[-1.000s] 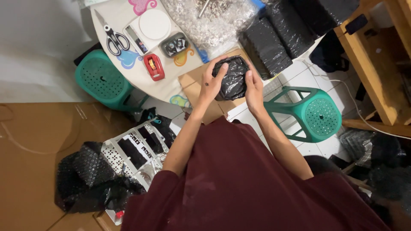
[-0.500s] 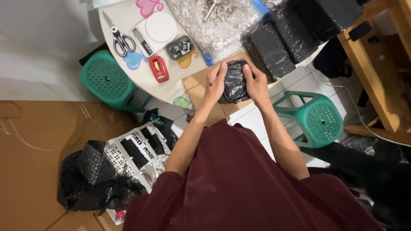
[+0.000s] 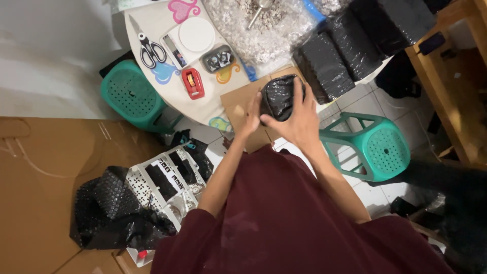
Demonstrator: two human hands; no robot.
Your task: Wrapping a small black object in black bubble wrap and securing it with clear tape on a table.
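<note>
— While both hands are on it, where does that black plastic-wrapped bundle sit?

— On a brown cardboard sheet at the near edge of the round bench. The right hand lies over the bundle's near and right side, fingers spread across the crinkled plastic and grasping it. The left hand presses against its left side, thumb and fingers on the wrap.

— So neither hand is free?

— No, both are closed on the bundle; it rests on the cardboard rather than being lifted, as far as the view shows.

— What lies around it on the bench?

— Left of the cardboard, a red tape dispenser. Beyond that, a white kitchen scale with a round platform, and black-handled scissors further left. A small dark tin sits between the scale and the cardboard. At the far side, a big clear bag of pale gravel with a metal scoop in it. Stacks of black bubble-wrap pouches stand just right of the bundle.

— And on the floor?

— Two teal plastic stools: one under the bench's left edge, one tipped on its side to the right. At lower left, a white perforated tray lies on brown cardboard flooring, with crumpled black bubble wrap beside it. A wooden shelf stands at the right.
</note>
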